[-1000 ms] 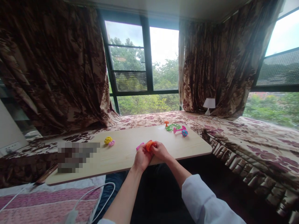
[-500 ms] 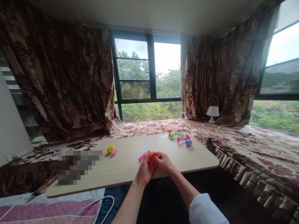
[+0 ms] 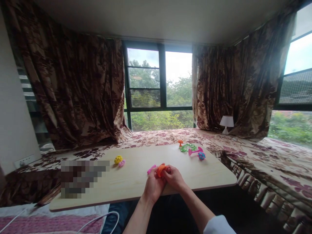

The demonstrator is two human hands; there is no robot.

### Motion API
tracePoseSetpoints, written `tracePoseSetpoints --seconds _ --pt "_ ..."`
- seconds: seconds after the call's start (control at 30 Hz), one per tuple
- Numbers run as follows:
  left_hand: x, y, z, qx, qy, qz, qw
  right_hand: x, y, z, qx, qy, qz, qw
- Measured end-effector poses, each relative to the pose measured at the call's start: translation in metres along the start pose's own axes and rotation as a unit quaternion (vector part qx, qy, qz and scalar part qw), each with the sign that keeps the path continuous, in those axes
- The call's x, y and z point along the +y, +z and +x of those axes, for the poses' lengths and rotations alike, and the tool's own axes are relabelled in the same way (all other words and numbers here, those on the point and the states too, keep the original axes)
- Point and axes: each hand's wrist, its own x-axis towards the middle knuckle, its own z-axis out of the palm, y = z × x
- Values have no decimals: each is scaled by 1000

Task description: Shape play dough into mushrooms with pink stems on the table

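Both my hands meet over the near edge of a light wooden table (image 3: 136, 185). My left hand (image 3: 153, 186) and my right hand (image 3: 174, 178) are closed together on a small orange toy piece (image 3: 161, 169). A pink piece (image 3: 151, 169) sticks out to the left of it, and I cannot tell whether it is joined to the orange one. Further left on the table lie a yellow piece (image 3: 118, 159) and a small pink piece (image 3: 121, 163) side by side.
At the table's far right lie a small orange piece (image 3: 180, 142), a green chain-like piece (image 3: 187, 147), a pink stick piece (image 3: 195, 151) and a blue spiky ball (image 3: 201, 155). A white lamp (image 3: 226, 123) stands on the flower-patterned window seat. A white cable (image 3: 102, 218) lies at bottom left.
The view has tilted up and turned a little left, so the table sits lower in the frame. My hands keep the same hold on the orange piece.
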Motion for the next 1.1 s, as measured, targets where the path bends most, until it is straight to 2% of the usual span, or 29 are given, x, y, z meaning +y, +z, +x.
tracePoseSetpoints --seconds 0.23,0.63,0.83,1.1 --pt "-2 5 -1 -7 19 1 1000 -1 -3 0 -18 -13 8 1000" --pt "-4 -4 4 18 3 12 1000 0 0 1 -21 19 -12 1000" --pt "1 -1 -1 -5 -13 17 1000 -5 -4 0 -23 14 -23 999" --pt "1 6 -4 -12 18 16 1000 -2 -5 -1 -23 -3 -13 1000"
